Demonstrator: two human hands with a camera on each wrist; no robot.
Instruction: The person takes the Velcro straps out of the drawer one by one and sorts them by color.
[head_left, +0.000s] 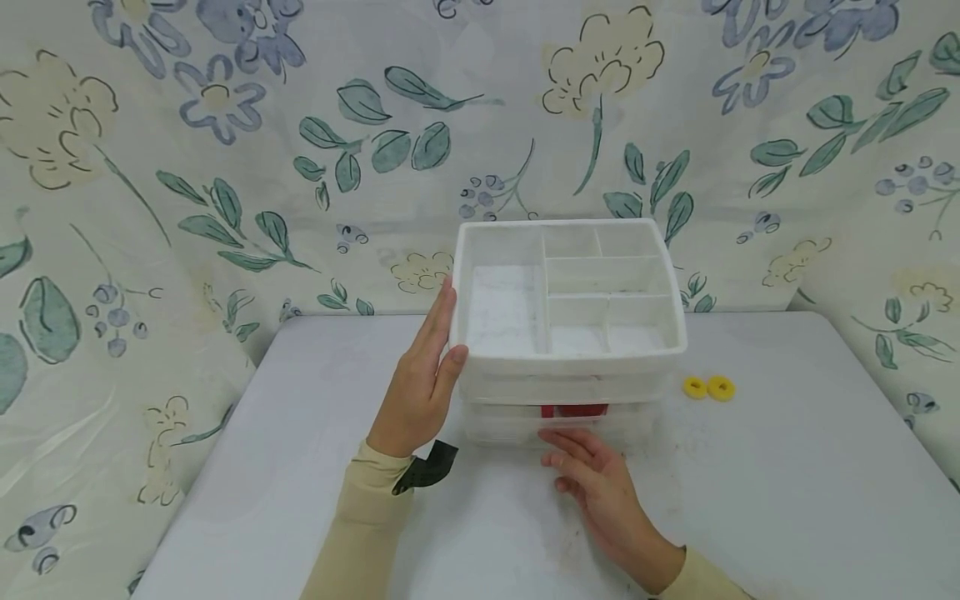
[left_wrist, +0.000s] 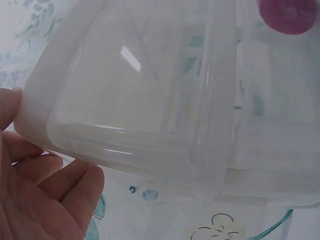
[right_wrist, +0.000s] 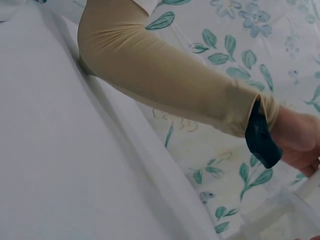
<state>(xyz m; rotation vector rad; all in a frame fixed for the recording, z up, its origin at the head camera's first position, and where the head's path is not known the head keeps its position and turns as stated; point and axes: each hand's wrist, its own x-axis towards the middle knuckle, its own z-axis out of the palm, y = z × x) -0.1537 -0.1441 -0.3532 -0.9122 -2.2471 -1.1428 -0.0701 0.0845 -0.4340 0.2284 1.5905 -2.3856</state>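
A white plastic drawer organizer (head_left: pixel 573 367) with a divided top tray stands on the table. My left hand (head_left: pixel 416 400) holds its left side, fingers along the side wall and thumb at the front corner. In the left wrist view, those fingers (left_wrist: pixel 82 192) lie against the translucent side. Something red (head_left: pixel 583 411) shows at the lower drawer (head_left: pixel 510 427); a round magenta part (left_wrist: pixel 290 15) appears in the left wrist view. My right hand (head_left: pixel 600 492) is at the lower drawer's front, its fingers loosely bent and a fingertip at the edge. Whether that fingertip touches is unclear.
Two yellow rings (head_left: pixel 708 387) lie side by side on the white table (head_left: pixel 787 483), right of the organizer. Floral cloth (head_left: pixel 420 208) hangs behind the table. A dark strap (head_left: pixel 427 468) sits at my left wrist.
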